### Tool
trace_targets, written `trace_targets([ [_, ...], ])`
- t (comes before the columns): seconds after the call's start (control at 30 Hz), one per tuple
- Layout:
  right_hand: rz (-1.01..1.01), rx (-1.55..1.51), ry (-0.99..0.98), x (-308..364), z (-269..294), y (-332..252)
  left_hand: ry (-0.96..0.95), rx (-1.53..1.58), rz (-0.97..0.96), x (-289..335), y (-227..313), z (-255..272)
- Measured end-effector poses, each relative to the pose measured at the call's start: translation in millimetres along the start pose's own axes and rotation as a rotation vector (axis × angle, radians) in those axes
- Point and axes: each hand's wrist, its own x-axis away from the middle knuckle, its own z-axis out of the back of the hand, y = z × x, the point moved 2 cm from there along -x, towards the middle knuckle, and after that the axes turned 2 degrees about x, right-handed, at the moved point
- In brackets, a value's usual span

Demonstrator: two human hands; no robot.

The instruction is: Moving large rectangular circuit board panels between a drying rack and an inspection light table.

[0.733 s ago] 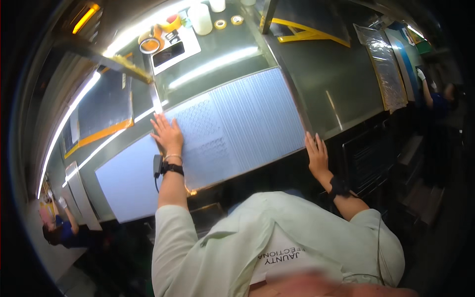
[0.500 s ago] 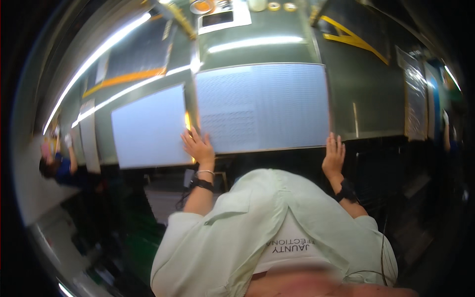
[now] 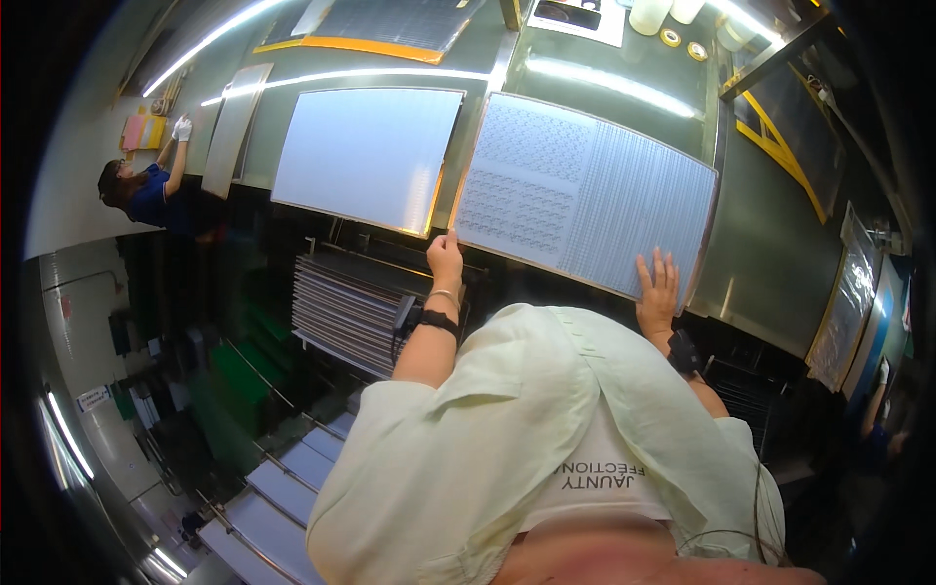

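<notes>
A thin light-blue panel (image 3: 629,185) with a copper-coloured edge lies on the dark green worktop in front of me. Rows of fine printed patterns cover its face. At its near left corner my left hand (image 3: 446,258) is closed, the curled fingers pinching the edge. My right hand (image 3: 659,288) lies with fingers spread on the panel's surface by the near right edge, gripping nothing. Left of this panel, across a narrow gap, rests a plain pale panel (image 3: 366,151) with a similar edge; neither hand touches it.
Below the worktop stands a rack of stacked sheets (image 3: 336,307), with more pale sheets on a lower rack (image 3: 273,526). Tape rolls (image 3: 671,37) and a white container (image 3: 648,15) sit at the back. A yellow-edged dark screen (image 3: 390,34) lies far left. A co-worker (image 3: 146,190) is at the left.
My view has turned. My left hand has gone from open fingers beside the gap to a pinch on the patterned panel's near left corner. My right hand has moved inward onto its surface.
</notes>
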Motion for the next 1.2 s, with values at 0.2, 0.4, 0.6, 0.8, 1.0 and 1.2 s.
trace_targets([
  [0.2,0.07,-0.067,-0.052,-18,72,8,0.107,-0.398,-0.165,5,57,12],
  [0.4,0.103,-0.348,-0.027,-115,278,72,0.177,0.279,-0.744,78,256,81],
  [0.6,0.061,-0.691,-0.546,-216,194,188,0.378,0.247,0.324,-30,64,92],
  [0.8,-0.028,-0.368,-0.616,-256,55,229,0.068,0.78,0.575,-68,25,53],
  [1.0,0.215,-0.443,-0.13,-278,11,83,-0.071,0.88,0.409,-52,45,72],
  [1.2,-0.328,-1.949,-0.999,-282,13,-190,-0.273,0.769,0.413,-26,22,67],
])
